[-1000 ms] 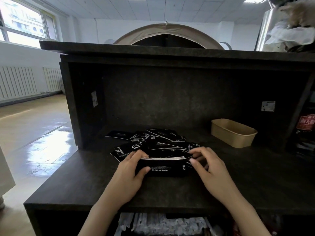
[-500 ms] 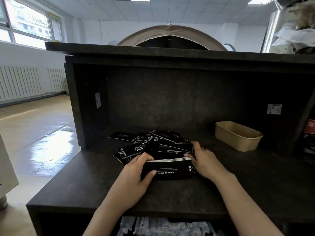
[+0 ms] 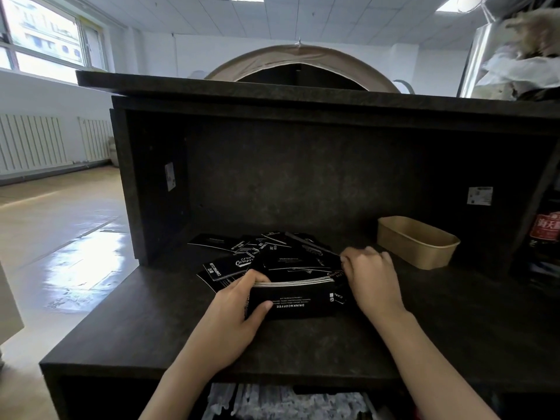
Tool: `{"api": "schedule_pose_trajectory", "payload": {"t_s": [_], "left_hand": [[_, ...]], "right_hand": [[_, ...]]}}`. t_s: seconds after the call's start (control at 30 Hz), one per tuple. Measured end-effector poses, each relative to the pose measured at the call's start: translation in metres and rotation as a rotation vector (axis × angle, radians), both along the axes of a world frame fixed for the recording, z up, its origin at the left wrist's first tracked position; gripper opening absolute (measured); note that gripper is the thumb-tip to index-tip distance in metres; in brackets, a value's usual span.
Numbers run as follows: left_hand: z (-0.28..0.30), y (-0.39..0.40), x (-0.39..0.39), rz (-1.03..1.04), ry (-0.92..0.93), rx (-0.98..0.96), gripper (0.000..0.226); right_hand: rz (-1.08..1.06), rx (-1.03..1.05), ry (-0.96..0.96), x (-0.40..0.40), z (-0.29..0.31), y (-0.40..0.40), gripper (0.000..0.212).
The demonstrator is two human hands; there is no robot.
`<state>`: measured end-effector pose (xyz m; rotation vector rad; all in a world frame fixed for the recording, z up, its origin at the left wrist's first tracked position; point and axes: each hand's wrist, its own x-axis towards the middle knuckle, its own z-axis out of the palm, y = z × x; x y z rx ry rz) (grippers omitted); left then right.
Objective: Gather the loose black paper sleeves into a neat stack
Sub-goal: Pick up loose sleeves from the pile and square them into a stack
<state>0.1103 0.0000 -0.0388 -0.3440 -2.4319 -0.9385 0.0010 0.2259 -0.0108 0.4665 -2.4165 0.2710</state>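
While my left hand (image 3: 230, 316) grips the stack (image 3: 292, 298) reading "DRINK&COFFEE", my right hand (image 3: 371, 277), at three o'clock, curls round a loose sleeve (image 3: 309, 248).

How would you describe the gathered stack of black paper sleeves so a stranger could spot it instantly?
Start at the dark counter under the overhanging shelf. Near its front middle, the left hand grips the stack, with the right hand at its other end. Unlike the loose sleeves scattered behind, its edges line up in thin white layers.
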Motion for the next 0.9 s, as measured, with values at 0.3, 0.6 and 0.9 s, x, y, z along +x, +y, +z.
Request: {"api": "schedule_pose_trajectory", "payload": {"t_s": [0.3, 0.6, 0.9], "left_hand": [[-0.002, 0.000, -0.001, 0.013, -0.028, 0.056, 0.030], [-0.003, 0.006, 0.005, -0.003, 0.020, -0.007, 0.068], [-0.004, 0.010, -0.002, 0.000, 0.087, -0.163, 0.032]], "right_hand": [[0.281, -0.768, -0.177, 0.030, -0.005, 0.021, 0.016], [0.626, -0.731, -0.460, 0.045, -0.008, 0.007, 0.028], [0.569, -0.280, -0.430, 0.045, -0.019, -0.003, 0.012]]}}
